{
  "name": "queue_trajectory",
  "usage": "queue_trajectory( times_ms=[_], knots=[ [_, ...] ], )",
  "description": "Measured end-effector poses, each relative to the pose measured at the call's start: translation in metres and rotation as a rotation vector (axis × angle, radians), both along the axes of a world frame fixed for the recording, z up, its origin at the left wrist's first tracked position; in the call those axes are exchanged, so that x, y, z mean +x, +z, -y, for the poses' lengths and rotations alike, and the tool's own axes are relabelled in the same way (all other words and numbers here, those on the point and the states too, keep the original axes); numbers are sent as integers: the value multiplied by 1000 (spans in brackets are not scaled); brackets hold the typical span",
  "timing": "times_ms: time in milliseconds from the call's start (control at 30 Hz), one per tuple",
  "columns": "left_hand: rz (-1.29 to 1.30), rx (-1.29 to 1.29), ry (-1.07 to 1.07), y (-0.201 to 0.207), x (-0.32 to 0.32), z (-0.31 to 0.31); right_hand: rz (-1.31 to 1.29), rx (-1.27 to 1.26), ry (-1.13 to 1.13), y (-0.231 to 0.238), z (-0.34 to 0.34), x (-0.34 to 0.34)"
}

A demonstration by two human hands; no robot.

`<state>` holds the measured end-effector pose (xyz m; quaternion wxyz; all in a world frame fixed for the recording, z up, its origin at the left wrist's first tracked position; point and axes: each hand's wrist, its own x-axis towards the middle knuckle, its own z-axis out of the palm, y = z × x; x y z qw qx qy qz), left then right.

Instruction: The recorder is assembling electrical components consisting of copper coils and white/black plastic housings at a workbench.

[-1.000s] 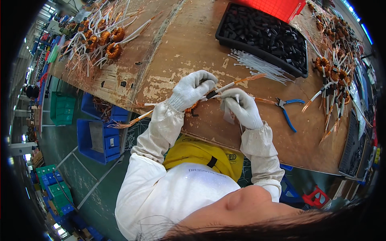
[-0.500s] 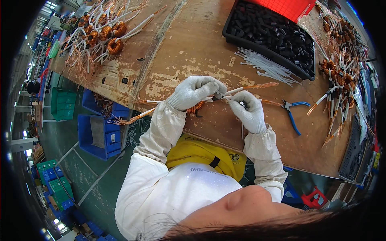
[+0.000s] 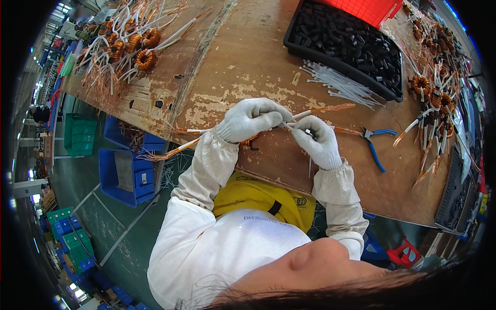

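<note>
My left hand [image 3: 252,120], in a white knit glove, is closed with thumb and fingers pinched on a lead of a copper-wound ring coil [image 3: 250,141]. Most of that coil is hidden under the hand. Its white-sleeved leads [image 3: 301,114] with frayed copper ends stick out on both sides. My right hand [image 3: 320,144], gloved too, is closed just to the right, its fingertips near the left ones. A thin white cable tie [image 3: 310,168] hangs below it, and a small white end shows between its fingers. The exact meeting point of the fingertips is hidden.
Blue-handled pliers [image 3: 373,147] lie right of my hands. Beyond are loose white cable ties [image 3: 338,85] and a black tray [image 3: 292,50] of short black tubes. Coils are heaped at far left [image 3: 133,44] and right [image 3: 436,98]. Blue bins [image 3: 124,178] stand below the table's left edge.
My hands stay almost in place. The dark piece that showed at my left fingertips is now out of sight, and the fingertips have shifted slightly.
</note>
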<state>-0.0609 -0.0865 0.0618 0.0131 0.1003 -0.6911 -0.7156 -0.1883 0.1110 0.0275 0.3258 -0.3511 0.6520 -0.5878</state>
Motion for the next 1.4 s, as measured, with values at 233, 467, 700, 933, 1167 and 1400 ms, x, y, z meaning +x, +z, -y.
queue_trajectory(
  times_ms=[233,467,700,933,1167,1400],
  knots=[
    [-277,-948,25,14,0,-31,-153,-18,15,-2,0,5],
    [-246,-891,295,4,10,-49,-264,-160,-7,-8,3,11],
    [-395,-1135,456,-6,21,-66,-325,-204,-8,-11,4,13],
    [-402,-1217,463,-3,30,-76,-223,-118,4,-4,1,17],
    [-476,-996,270,-12,38,-80,-179,-4,48,-2,5,7],
    [-128,487,275,-24,43,-101,-166,1,-5,-7,6,5]
  ],
)
